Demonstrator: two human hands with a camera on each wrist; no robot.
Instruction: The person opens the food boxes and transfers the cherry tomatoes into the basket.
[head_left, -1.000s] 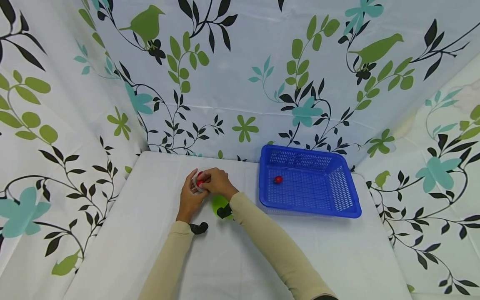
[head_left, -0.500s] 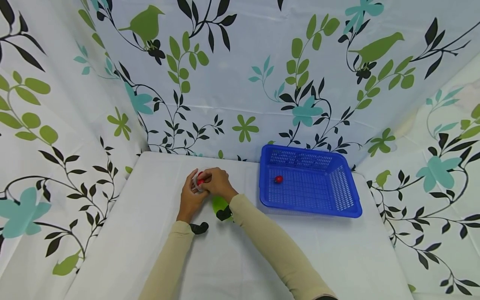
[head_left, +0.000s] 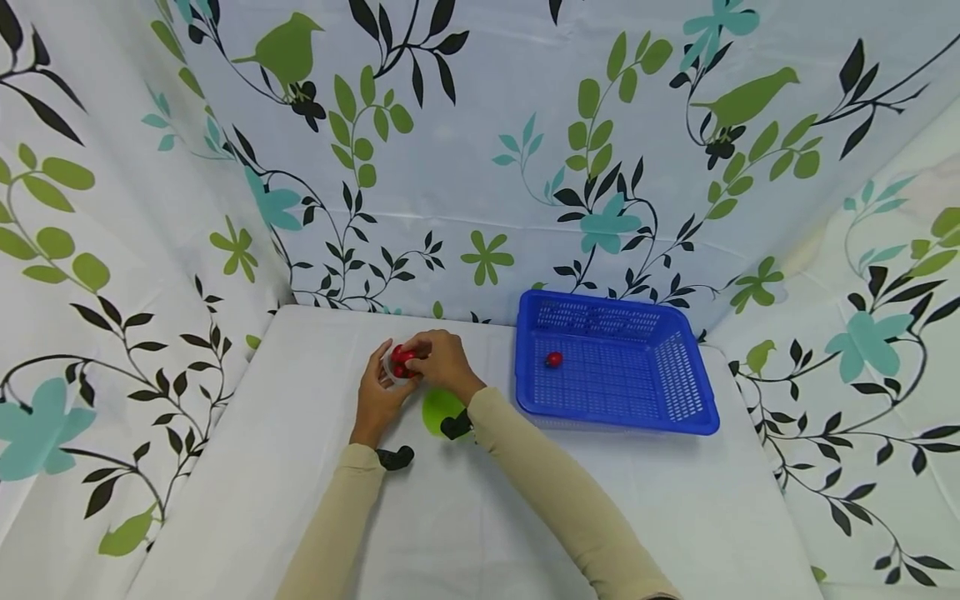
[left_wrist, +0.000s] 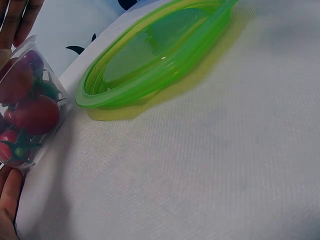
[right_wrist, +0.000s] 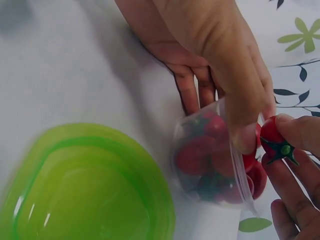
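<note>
My left hand (head_left: 377,402) holds a clear plastic container (right_wrist: 243,185) tilted on its side, its thumb over the rim. Several red cherry tomatoes (left_wrist: 36,115) with green stems sit inside it. At the container's mouth, my right hand (head_left: 444,364) pinches one cherry tomato (right_wrist: 271,131) between thumb and fingers, its green stem facing the right wrist camera. A green lid (head_left: 437,410) lies on the table beside the container, partly beneath my right wrist.
A blue perforated basket (head_left: 618,417) stands at the table's back right, with one red tomato (head_left: 554,359) in it. White cloth covers the table (head_left: 465,517). A patterned curtain (head_left: 480,167) rises behind and at both sides.
My right hand has drawn back slightly from the container's mouth, and a tomato now shows in its fingers. The left hand and container stay nearly in place.
</note>
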